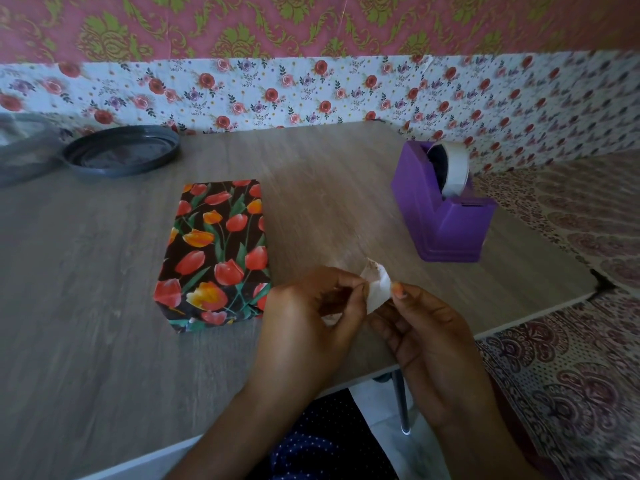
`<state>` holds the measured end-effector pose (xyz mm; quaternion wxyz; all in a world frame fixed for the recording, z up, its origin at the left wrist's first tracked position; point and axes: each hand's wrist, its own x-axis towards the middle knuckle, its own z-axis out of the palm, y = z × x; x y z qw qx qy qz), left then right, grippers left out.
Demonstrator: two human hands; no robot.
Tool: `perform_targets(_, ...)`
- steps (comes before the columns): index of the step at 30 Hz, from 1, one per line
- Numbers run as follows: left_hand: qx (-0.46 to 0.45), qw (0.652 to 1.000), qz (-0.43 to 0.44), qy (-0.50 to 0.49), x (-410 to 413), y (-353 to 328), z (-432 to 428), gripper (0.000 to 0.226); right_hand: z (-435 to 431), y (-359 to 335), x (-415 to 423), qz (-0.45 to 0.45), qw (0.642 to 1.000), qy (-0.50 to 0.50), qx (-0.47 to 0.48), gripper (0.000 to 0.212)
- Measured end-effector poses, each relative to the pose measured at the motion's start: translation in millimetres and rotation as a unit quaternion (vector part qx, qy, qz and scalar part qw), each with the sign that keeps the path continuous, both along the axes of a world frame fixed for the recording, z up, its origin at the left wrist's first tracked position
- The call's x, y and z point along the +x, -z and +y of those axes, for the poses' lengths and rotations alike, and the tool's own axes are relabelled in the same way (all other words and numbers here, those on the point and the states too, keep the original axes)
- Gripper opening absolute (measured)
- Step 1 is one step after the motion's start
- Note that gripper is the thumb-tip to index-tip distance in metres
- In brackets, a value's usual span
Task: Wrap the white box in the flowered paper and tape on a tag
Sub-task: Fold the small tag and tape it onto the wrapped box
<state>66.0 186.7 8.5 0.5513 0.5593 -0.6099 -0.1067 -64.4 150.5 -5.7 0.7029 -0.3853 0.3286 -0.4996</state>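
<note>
Left grip (308,313) and right grip (429,334) both pinch a small white piece (376,287). I log the box (207,278) fully covered in dark tulip paper (225,223), left on the counter (104,271).

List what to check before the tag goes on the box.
1. Wrapping: ok, flowered paper covers every visible side of the box.
2. Top of the box free: ok, nothing lies on it.
3. Tag held: cannot tell. The left hand and right hand pinch a small white piece; whether it is tag or tape is unclear.
4. Tape on that piece: cannot tell.
5. Tape supply: ok, the dispenser holds a roll and stands on the table right of the box.
</note>
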Motion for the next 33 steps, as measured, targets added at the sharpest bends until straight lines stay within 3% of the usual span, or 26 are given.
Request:
perform_targets(4,-0.007,0.999,0.032,-0.018,3.0,-6.1,-0.3,0.01,-8.5,-8.1,-10.1,0.123,0.983,0.118,-0.064,0.012)
perform_targets(7,-0.009,0.998,0.058,-0.012,3.4,-9.5,-1.5,0.008,-16.7,-10.4,-17.2,0.167,0.968,0.154,-0.103,0.026)
perform_targets(12,-0.011,0.958,0.286,0.007,11.3,-27.9,-3.2,0.013,-32.3,-5.5,-28.7,0.217,0.94,0.234,-0.12,0.017)
perform_targets(15,-0.021,0.889,0.446,0.101,29.0,-37.9,-7.6,0.015,-41.8,-1.4,-39.1,0.324,0.894,0.266,-0.159,0.015)
perform_targets(19,0.07,0.77,0.562,0.295,28.4,-47.8,-11.6,0.027,-56.1,4.1,-38.4,0.459,0.831,0.232,-0.211,0.015)
perform_targets(21,0.122,0.698,0.62,0.337,19.4,-41.9,-22.7,0.04,-62.8,6.8,-35.9,0.543,0.777,0.215,-0.236,0.016)
perform_targets(23,0.193,0.648,0.656,0.335,8.2,-32.7,-36.2,0.031,-67.2,8.7,-33.2,0.593,0.739,0.207,-0.242,0.017)
perform_targets(25,0.267,0.645,0.654,0.29,-4.6,-26.4,-48.0,0.022,-68.7,9.0,-30.8,0.627,0.713,0.198,-0.244,0.019)
perform_targets(28,0.33,0.669,0.628,0.222,-19.2,-18.6,-62.6,0.039,-70.9,9.1,-29.5,0.653,0.693,0.184,-0.244,0.019)
perform_targets(31,0.329,0.677,0.631,0.188,-22.9,-12.5,-73.0,0.044,-75.0,8.1,-35.0,0.62,0.714,0.206,-0.251,0.014)
perform_targets(33,0.315,0.677,0.639,0.185,-21.3,-10.0,-75.9,0.044,-77.5,2.6,-39.1,0.559,0.737,0.276,-0.26,0.023)
